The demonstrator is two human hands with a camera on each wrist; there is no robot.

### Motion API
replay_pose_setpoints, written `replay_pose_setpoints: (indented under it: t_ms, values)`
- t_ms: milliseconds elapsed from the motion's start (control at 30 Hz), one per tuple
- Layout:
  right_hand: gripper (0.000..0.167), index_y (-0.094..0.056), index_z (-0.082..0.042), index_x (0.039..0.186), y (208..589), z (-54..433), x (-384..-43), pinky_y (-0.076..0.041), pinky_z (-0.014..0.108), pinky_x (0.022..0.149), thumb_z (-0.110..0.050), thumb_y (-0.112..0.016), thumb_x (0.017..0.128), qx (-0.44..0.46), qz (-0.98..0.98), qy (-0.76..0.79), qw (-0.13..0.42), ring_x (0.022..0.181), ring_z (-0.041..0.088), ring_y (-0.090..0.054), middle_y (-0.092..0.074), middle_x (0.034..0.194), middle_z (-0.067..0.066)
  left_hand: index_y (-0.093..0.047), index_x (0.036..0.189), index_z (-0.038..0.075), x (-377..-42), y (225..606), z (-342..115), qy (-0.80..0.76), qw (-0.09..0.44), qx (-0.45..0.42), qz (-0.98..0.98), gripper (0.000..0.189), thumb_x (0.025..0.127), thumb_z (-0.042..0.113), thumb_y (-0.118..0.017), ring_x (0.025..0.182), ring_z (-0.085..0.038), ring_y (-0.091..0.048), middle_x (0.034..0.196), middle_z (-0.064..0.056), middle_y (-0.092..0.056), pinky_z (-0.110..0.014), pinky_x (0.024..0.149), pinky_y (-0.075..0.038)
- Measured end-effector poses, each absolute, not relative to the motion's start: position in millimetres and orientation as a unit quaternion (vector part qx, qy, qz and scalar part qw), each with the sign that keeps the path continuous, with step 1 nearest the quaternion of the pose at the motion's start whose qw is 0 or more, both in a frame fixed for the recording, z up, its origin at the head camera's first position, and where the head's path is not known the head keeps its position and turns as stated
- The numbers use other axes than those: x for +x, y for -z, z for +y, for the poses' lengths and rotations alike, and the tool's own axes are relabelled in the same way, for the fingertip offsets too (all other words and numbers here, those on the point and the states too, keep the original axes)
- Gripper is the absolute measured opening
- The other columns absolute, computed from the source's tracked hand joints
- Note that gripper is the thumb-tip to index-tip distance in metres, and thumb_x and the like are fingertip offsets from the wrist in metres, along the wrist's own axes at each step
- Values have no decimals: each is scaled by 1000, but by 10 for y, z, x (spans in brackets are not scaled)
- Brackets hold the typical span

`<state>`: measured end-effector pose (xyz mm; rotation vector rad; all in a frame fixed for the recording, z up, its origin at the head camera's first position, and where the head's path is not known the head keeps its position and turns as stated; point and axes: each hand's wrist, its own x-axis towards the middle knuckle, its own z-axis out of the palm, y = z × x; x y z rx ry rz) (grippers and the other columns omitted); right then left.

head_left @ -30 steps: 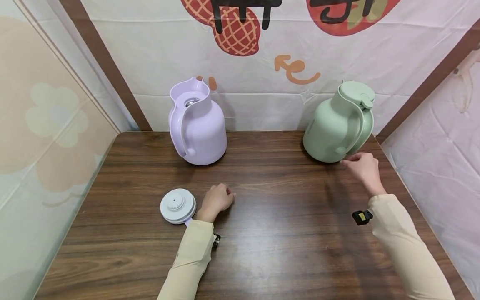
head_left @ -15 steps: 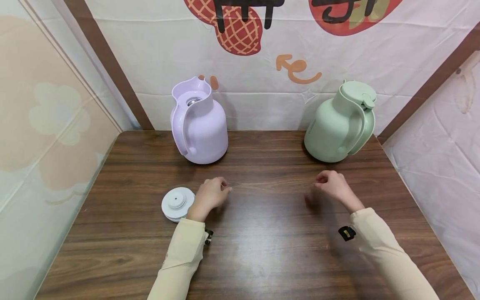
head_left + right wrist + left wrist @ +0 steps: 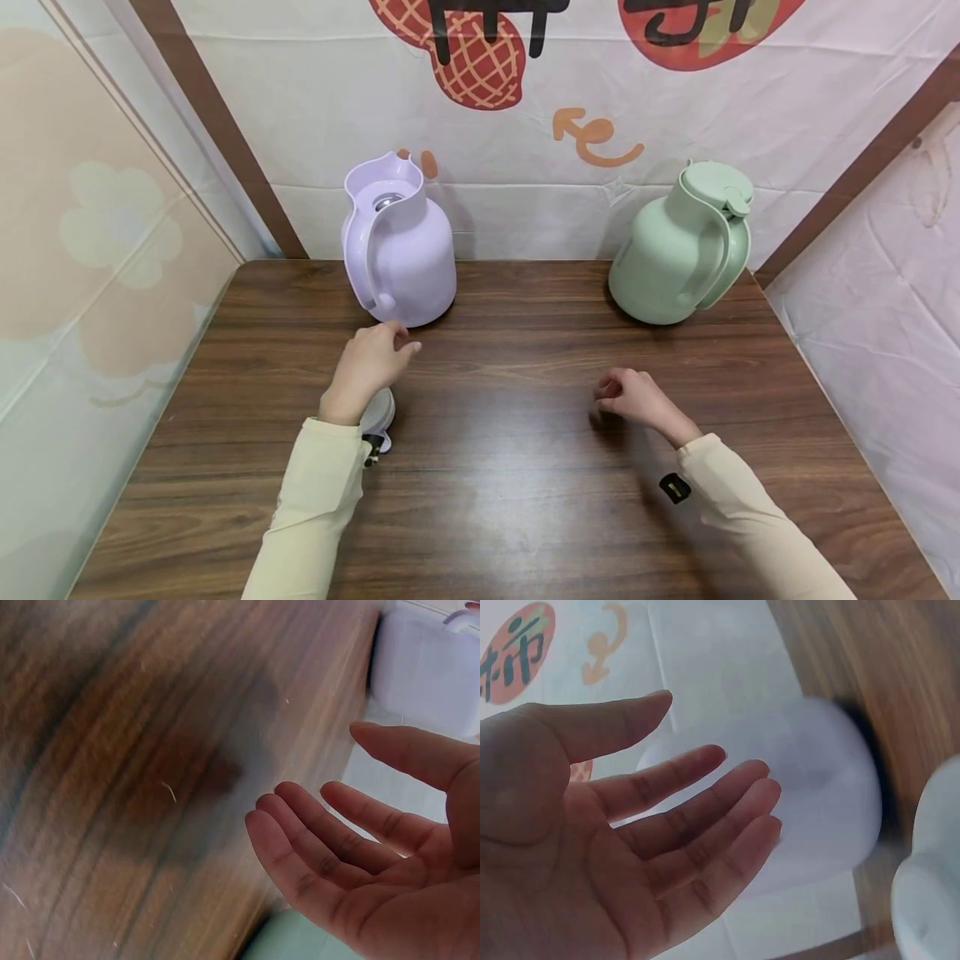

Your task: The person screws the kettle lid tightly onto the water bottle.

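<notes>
A lilac thermos jug (image 3: pixel 412 258) stands upright at the back left, its mouth uncovered and its handle facing the front left. My left hand (image 3: pixel 369 364) hovers in front of it with relaxed fingers and holds nothing; the left wrist view shows the palm and spread thumb. Partly hidden under that hand and wrist, a pale grey lid (image 3: pixel 379 411) with a lilac tab lies on the table. My right hand (image 3: pixel 636 395) hangs loosely over the right-middle of the table, nothing in its fingers. Behind it to the right is a green thermos jug (image 3: pixel 660 258) with its lid on.
The brown wooden table (image 3: pixel 510 467) runs back to a printed cloth wall (image 3: pixel 525 217) close behind both jugs. More cloth hangs at the left and right sides. A small black camera (image 3: pixel 674 488) is strapped at the right wrist.
My right hand has left the base of the green jug and moved left and toward the front. The left hand has moved left and back, over the lid toward the lilac jug.
</notes>
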<state>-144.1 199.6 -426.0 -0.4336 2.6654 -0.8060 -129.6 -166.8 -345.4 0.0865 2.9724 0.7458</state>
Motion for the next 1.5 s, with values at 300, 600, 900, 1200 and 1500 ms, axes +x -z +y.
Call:
replay_pose_setpoints:
  t_ms: [300, 600, 900, 1200, 1500]
  values:
    - [21, -62, 3, 94, 4335, 1943, -1391, -47, 35, 64, -7, -67, 76, -168, 932, 272, 171, 72, 21, -59, -63, 79, 8, -61, 101, -3, -1367, 3334, -1973, -250, 41, -20, 967, 30, 88, 23, -56, 90, -40, -56, 93, -19, -62, -49, 73, -42]
    - [14, -62, -1, 87, 4378, 1962, -1365, -44, 32, 60, -6, -67, 76, -162, 932, 273, 174, 66, 15, -53, -58, 72, 2, -55, 106, -6, -1450, 3290, -2064, -249, 38, -50, 966, 36, 88, 26, -54, 90, -39, -53, 96, -20, -57, -49, 75, -41]
    - [13, -62, -1, 87, 4380, 1968, -1351, -45, 32, 60, -5, -67, 75, -158, 932, 276, 172, 66, 14, -54, -59, 72, 2, -51, 88, -1, -1517, 3305, -2064, -259, 20, -42, 965, 32, 86, 30, -58, 80, -35, -50, 81, -15, -53, -43, 66, -39]
    - [13, -63, -1, 86, 4366, 1925, -1350, -44, 31, 58, -7, -67, 76, -162, 936, 266, 164, 63, 13, -52, -57, 69, 1, -53, 87, -5, -1555, 3304, -2010, -262, -7, -57, 963, 39, 86, 34, -58, 84, -43, -53, 85, -23, -57, -49, 67, -40]
    - [17, -63, 0, 90, 4360, 1833, -1361, -41, 32, 59, -11, -68, 77, -174, 946, 227, 153, 57, 13, -44, -47, 62, 0, -56, 101, -11, -1613, 3329, -2008, -262, -19, -69, 962, 50, 85, 36, -61, 91, -49, -52, 98, -32, -57, -53, 72, -41]
